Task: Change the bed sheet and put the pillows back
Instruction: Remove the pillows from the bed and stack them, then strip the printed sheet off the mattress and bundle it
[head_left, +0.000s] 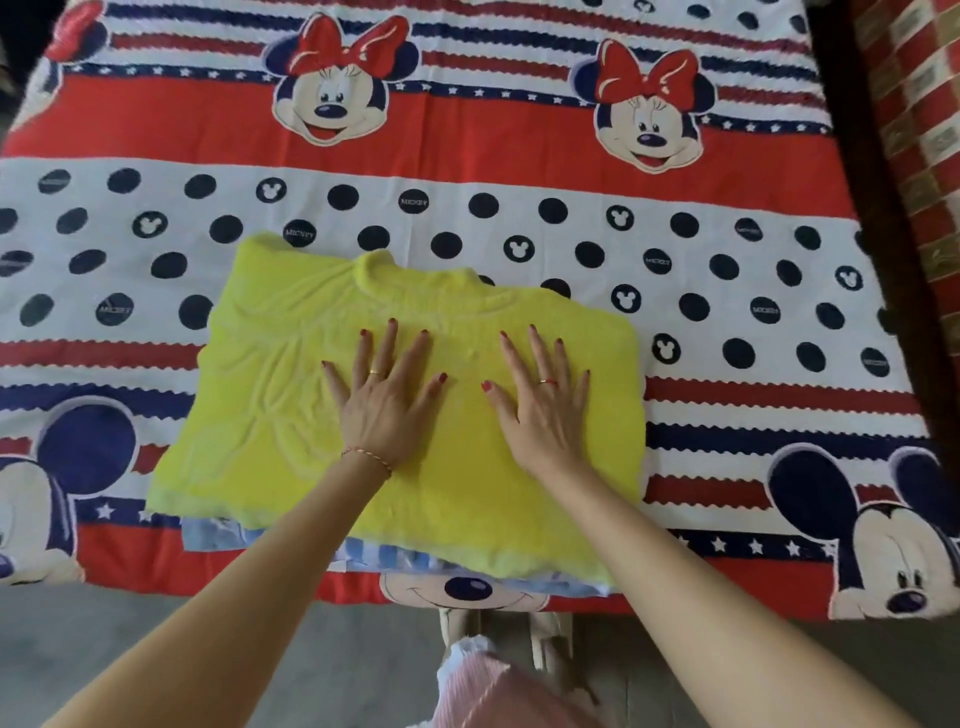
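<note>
Pressing the folded yellow cloth flat near the bed's front edge.
I spread my left hand and right hand to smooth it.

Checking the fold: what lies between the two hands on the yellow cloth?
Head view: only bare yellow cloth between the left hand and right hand, both pressed flat.

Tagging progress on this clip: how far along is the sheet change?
Looks done: a red, white and navy cartoon-print bed sheet lies spread flat across the bed. In hand: the left hand and right hand press flat, fingers spread, on a folded yellow terry cloth stacked over a light blue striped fabric at the near edge. Left: no pillows are in view, so putting them back appears outstanding.
</note>
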